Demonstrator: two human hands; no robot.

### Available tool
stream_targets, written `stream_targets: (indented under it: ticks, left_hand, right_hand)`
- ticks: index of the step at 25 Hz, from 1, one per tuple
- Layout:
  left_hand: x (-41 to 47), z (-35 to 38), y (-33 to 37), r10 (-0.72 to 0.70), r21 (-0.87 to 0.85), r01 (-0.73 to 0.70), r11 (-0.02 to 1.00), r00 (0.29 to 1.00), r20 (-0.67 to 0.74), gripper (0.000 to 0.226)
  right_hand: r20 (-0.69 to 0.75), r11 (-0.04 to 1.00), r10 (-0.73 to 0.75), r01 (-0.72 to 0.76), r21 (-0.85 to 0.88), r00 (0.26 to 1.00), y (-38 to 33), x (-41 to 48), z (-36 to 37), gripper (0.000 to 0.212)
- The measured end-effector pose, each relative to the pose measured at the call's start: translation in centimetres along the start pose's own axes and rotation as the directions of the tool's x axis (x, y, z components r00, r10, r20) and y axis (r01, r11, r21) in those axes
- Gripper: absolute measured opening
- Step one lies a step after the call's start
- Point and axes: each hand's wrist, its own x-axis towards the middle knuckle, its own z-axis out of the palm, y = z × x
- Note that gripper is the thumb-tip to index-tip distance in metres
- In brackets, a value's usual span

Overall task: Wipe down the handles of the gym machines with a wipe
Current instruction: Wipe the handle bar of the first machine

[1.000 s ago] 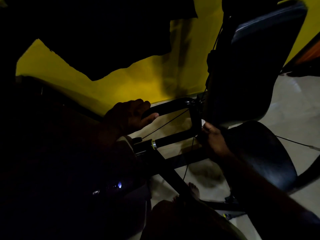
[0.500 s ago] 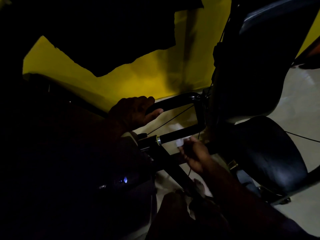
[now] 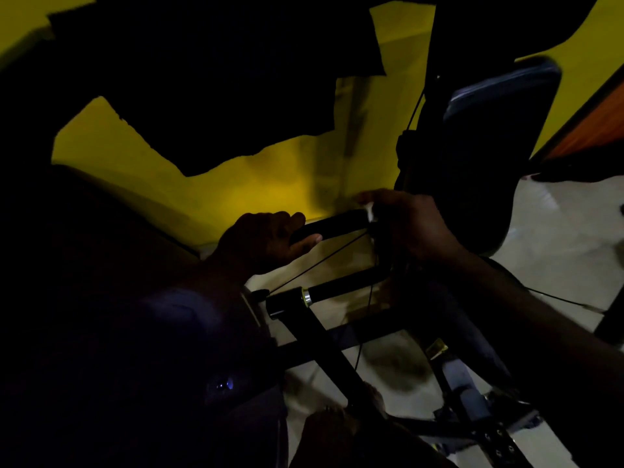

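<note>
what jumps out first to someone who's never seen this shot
The bright yellow wall glows at centre behind an otherwise very dark scene. In front of it, the left hand grips one end of the upper black handle, while the right hand holds a white wipe at its other end. A padded black backrest looms at upper right.

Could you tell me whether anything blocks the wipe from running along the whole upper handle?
The wipe, in the right hand, sits at the right end of the upper handle. The middle stretch is bare, but the left hand grips the left end and covers that part.
</note>
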Motion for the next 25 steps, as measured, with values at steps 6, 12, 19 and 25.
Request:
stream_targets:
  ticks: [6,12,19,25]
  left_hand:
    - [-0.1,0.2,-0.2,0.029,0.095,-0.025,0.995,0.998,-0.047,0.063]
    - [-0.2,0.4,-0.4,0.040,0.092,-0.031,0.995,0.994,-0.098,0.062]
    - [0.1,0.1,-0.1,0.012,0.050,-0.006,0.999,0.992,-0.128,0.063]
    - [0.2,0.2,-0.2,0.014,0.062,-0.006,0.998,0.992,-0.126,0.056]
  right_hand:
    - [-0.076,0.994,0.059,-0.066,-0.086,0.995,2.1,-2.7,-0.5,0.027]
    - [0.002,0.950,-0.187,0.181,-0.253,0.982,2.9,-5.3,1.9,0.065]
    - [-0.079,0.876,-0.302,0.244,-0.417,0.950,4.7,-7.3,1.1,0.050]
    - [0.026,0.943,-0.092,0.096,-0.318,0.995,6.6,-6.4,1.9,0.042]
